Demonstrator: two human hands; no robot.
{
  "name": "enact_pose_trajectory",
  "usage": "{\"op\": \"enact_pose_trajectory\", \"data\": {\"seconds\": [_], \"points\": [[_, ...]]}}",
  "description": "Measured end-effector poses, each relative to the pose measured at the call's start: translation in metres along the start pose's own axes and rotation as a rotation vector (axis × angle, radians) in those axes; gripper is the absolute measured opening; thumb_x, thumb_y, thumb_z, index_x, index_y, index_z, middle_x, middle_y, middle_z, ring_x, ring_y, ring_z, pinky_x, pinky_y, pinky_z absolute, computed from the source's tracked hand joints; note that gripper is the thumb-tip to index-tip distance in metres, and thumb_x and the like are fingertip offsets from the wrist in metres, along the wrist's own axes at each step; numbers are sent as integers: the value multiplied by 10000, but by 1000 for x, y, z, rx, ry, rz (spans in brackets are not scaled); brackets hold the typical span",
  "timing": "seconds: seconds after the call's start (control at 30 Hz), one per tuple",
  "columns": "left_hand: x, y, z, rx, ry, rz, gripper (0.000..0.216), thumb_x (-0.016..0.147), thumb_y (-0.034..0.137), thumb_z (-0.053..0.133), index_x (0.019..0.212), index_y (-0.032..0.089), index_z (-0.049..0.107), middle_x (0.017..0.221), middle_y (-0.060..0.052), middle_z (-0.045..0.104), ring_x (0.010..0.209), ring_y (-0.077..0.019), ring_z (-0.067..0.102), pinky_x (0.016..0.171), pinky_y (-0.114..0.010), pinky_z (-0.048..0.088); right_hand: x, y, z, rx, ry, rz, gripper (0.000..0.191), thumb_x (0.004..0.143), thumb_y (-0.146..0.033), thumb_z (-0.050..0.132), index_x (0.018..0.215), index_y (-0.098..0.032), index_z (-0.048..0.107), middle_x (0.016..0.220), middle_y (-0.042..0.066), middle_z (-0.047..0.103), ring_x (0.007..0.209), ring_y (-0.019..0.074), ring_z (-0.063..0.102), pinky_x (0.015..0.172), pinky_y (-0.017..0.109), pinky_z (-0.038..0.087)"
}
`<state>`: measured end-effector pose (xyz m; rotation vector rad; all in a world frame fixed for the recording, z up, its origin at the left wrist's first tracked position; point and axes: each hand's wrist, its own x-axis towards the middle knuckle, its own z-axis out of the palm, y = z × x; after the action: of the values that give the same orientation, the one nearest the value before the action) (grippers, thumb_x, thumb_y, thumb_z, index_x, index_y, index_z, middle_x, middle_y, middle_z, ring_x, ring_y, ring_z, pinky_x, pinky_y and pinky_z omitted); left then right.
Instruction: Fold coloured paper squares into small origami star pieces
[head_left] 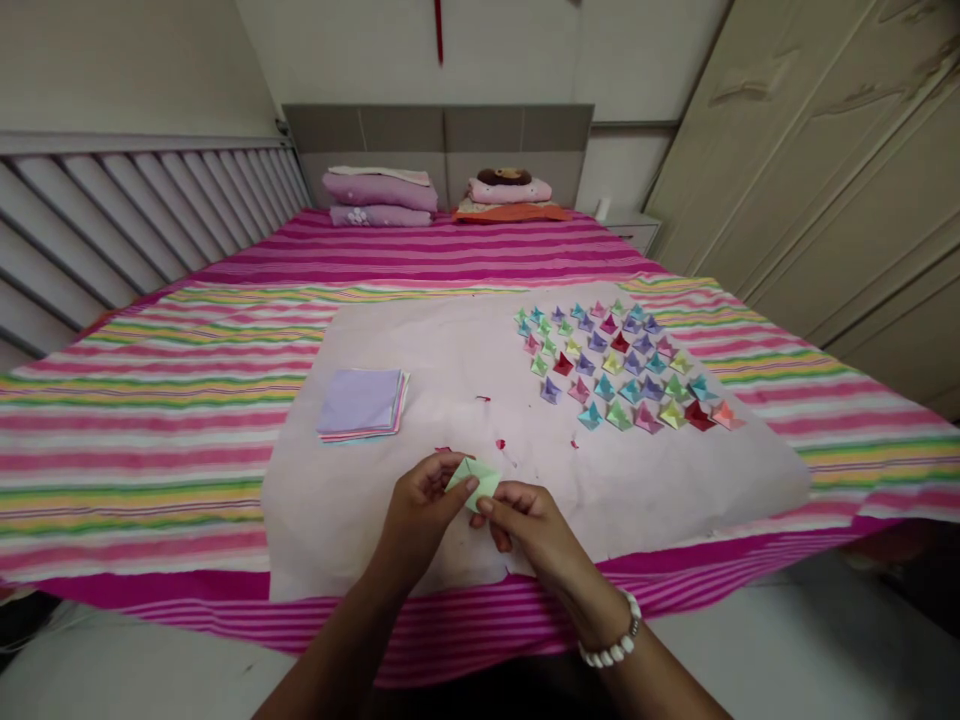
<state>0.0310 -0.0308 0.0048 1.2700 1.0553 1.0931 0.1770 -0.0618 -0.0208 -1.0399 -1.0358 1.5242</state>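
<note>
Head view, from the foot of the bed: looking across a magenta-striped bed cover [487,265] toward a grey panelled headboard [405,130].
Light green folded paper diamond [486,477]: held in front of the body, between both hands, over the near middle of a large pale paper sheet [427,340].
Left hand [424,510]: pinching the diamond's left side, thumb flat on the front face, fingers curled behind.
Right hand [532,520]: pinching the diamond's lower right edge between thumb and fingers; wearing a white beaded bracelet [609,655] at the wrist.
Lilac-topped square stack of coloured paper [360,400]: lying left of the hands and farther off, well inside the sheet's left edge.
Small pointed folded-paper pieces in many colours [613,362]: standing in close rows toward the sheet's far right, well apart from the stack.
Open room: a wide pale stretch between stack and rows, dotted just beyond the hands with tiny red scraps [500,443]; more to the right of the right hand.
Sheet edges: near edge passing under the forearms, close to the bed's edge; left and right edges bordered by a multicoloured striped cloth [187,400].
</note>
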Motion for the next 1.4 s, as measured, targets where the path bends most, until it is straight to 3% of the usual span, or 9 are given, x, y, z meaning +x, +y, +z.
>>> {"op": "enact_pose_trajectory", "data": {"seconds": [0.23, 0.47, 0.77, 0.87, 0.97, 1.1, 1.17, 1.27, 1.4], "points": [[-5, -1, -5, 13, -117, -13, 237, 718, 241, 693, 941, 160, 692, 853, -32, 739, 819, -175, 672, 748, -276, 537, -4, 0, 1, -82, 4, -19, 361, 801, -465, 631, 616, -156, 610, 422, -50, 486, 388, 69, 363, 441, 219, 260], [-8, 1, -6, 15, -24, -34, 176, 702, 240, 705, 856, 155, 708, 769, -18, 729, 728, -158, 656, 682, -255, 526, -4, 4, 4, -118, 29, -7, 341, 785, -466, 643, 682, -143, 675, 423, -41, 503, 391, 77, 387, 449, 224, 270], [-9, -2, -4, -34, -107, -83, 292, 640, 225, 764, 916, 155, 699, 723, -11, 704, 636, -136, 618, 596, -233, 502, -2, 5, -1, -97, 27, -11, 366, 773, -463, 666, 598, -143, 643, 399, -42, 496, 371, 61, 361, 430, 216, 260], [-8, -3, -4, 0, -100, -81, 227, 656, 227, 753, 866, 157, 704, 649, 6, 679, 593, -123, 600, 575, -220, 489, -1, 4, -1, -94, -5, 5, 372, 749, -474, 686, 595, -138, 645, 413, -39, 497, 373, 63, 384, 426, 218, 280], [-6, -2, -4, -2, -78, -56, 145, 689, 247, 727, 801, 159, 702, 671, -4, 693, 617, -131, 613, 592, -224, 497, 0, 3, -1, -67, -16, -14, 318, 693, -438, 746, 801, -143, 696, 485, -60, 483, 404, 68, 410, 418, 211, 302], [-4, 3, -7, -20, -99, -74, 138, 678, 241, 736, 785, 158, 706, 705, -10, 703, 646, -133, 619, 615, -227, 499, 0, 1, -7, 4, 162, -151, 562, 608, -337, 823, 1130, -230, 641, 757, -35, 577, 462, 37, 388, 442, 197, 328], [-4, 4, -6, -32, -110, -86, 132, 671, 235, 741, 770, 157, 705, 700, -10, 701, 649, -133, 620, 618, -227, 499, -1, -1, -9, 11, 148, -187, 495, 624, -322, 815, 1089, -230, 670, 791, -19, 599, 491, 45, 426, 463, 203, 354], [-5, 6, -5, -55, -125, -98, 118, 663, 226, 747, 750, 159, 702, 692, -6, 698, 653, -128, 619, 623, -221, 499, -4, -4, -10, -2, 86, -170, 282, 659, -320, 797, 893, -186, 715, 634, -22, 601, 514, 80, 503, 495, 213, 405], [-8, 6, -4, -74, -183, -89, 148, 702, 238, 723, 833, 168, 718, 747, -19, 717, 707, -137, 635, 667, -231, 513, -4, -6, -8, 40, 103, -125, 222, 665, -314, 796, 791, -171, 682, 521, -23, 626, 461, 98, 551, 481, 211, 438]]}}
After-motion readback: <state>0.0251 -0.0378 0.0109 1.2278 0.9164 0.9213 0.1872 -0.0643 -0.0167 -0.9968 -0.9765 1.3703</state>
